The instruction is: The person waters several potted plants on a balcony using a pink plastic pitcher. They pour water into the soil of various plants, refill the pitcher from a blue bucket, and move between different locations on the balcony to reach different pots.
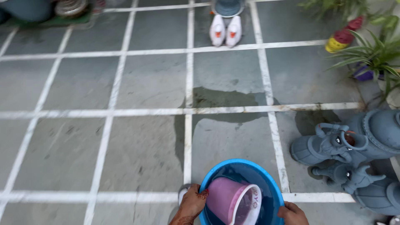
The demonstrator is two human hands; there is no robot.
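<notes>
Fingers of the left hand (192, 204) curl over the near left rim of a blue basin (273, 193), gripping it, with reddish-brown patterning on the back of the hand and wrist. On the near right, the right hand (292, 213) closes on the opposite rim; only its knuckles show at the bottom edge of the view. Inside the basin a pink bucket (227, 200) lies tilted on its side, its white-rimmed mouth turned to the right, and the basin appears to hold some water beneath it. A small grey rounded thing peeks out just left of the left hand; what it is cannot be told.

Both hands and the basin sit low in the middle, over a grey stone floor (146, 150) crossed by white painted lines. A dark wet patch (227, 102) spreads on the slabs beyond the basin. To the right stand two grey elephant-shaped pots (333, 148), one nearer than the other. Farther right, green leafy plants (377, 52) lean in, with a red and yellow ornament (339, 39) beside them. At the far middle, two white duck figures (225, 30) stand side by side before a grey-blue pot (228, 7).
</notes>
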